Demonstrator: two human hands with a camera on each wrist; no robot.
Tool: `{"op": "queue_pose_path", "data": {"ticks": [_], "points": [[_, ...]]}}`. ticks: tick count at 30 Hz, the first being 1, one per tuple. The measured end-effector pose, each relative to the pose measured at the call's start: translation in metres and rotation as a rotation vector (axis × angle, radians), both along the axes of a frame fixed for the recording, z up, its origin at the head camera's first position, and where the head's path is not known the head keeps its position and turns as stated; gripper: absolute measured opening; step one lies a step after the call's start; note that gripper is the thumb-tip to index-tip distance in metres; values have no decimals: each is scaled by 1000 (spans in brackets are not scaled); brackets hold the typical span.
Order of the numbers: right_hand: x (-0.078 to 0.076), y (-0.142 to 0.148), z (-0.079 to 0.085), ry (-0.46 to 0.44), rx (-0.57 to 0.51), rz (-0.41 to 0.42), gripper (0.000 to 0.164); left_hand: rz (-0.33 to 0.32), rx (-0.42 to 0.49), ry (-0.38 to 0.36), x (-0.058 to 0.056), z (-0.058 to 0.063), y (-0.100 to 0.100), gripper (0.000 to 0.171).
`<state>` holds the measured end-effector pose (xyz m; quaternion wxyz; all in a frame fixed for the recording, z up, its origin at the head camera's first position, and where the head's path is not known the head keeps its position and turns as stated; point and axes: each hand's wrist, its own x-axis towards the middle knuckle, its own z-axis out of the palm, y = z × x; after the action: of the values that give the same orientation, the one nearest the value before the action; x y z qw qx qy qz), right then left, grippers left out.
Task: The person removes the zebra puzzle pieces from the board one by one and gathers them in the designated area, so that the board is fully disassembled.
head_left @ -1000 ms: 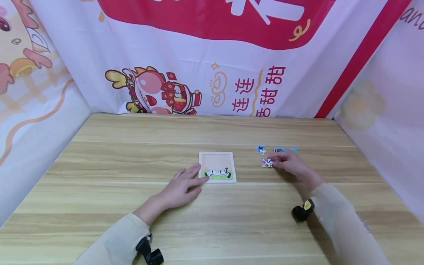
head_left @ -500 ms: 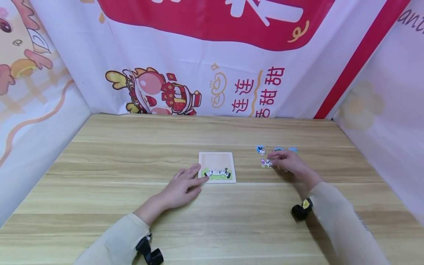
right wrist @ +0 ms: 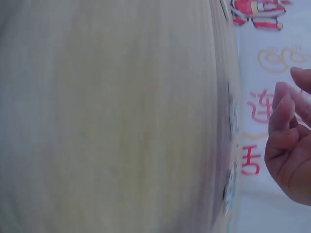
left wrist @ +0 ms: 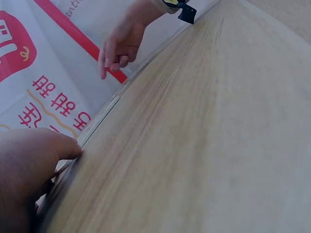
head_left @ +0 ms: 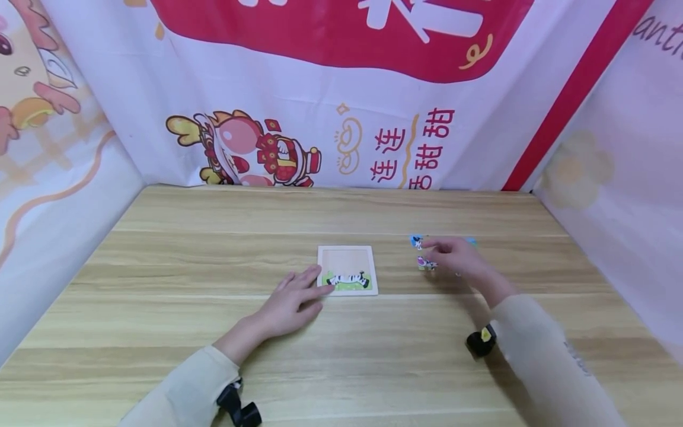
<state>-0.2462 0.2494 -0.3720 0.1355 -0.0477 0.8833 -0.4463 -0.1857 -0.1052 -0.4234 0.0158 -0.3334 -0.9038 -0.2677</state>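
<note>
A small square puzzle tray (head_left: 347,252) lies on the table, with a piece of zebra legs and grass (head_left: 349,280) along its bottom. My left hand (head_left: 290,303) rests at the tray's left edge, its fingers spread and an index finger over the lower left corner. To the right, my right hand (head_left: 456,256) hovers over several loose puzzle pieces, its fingers loosely bent and apart from the thumb (right wrist: 301,77); nothing shows between them. Close to its fingertips are a blue zebra piece (head_left: 417,241) and a purple-and-striped piece (head_left: 426,263). The hand partly hides other pieces.
A blue piece (head_left: 472,241) peeks out behind the right hand. The wooden table (head_left: 256,231) meets a printed cloth (head_left: 299,83) at the back, and similar cloths stand at both sides. Each wrist carries a small black camera (head_left: 480,342).
My right hand has risen off the purple-and-striped piece and shifted slightly left and away from me, covering more of the far pieces. The left hand stays at the tray. The view has shifted slightly.
</note>
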Motion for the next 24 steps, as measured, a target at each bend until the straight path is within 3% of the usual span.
{"op": "queue_pose_path", "data": {"ticks": [7, 16, 20, 24], "points": [[11, -36, 4, 57, -144, 115, 31, -5, 26, 0, -1, 1, 0, 38], [16, -68, -1, 72, -196, 183, 32, 2, 52, 16, 1, 6, 6, 41], [17, -77, -5, 75, -248, 206, 31, -19, 13, 49, 0, 11, 18, 44], [18, -82, -8, 86, -232, 183, 29, -40, -63, 73, -1, 13, 31, 48]]}}
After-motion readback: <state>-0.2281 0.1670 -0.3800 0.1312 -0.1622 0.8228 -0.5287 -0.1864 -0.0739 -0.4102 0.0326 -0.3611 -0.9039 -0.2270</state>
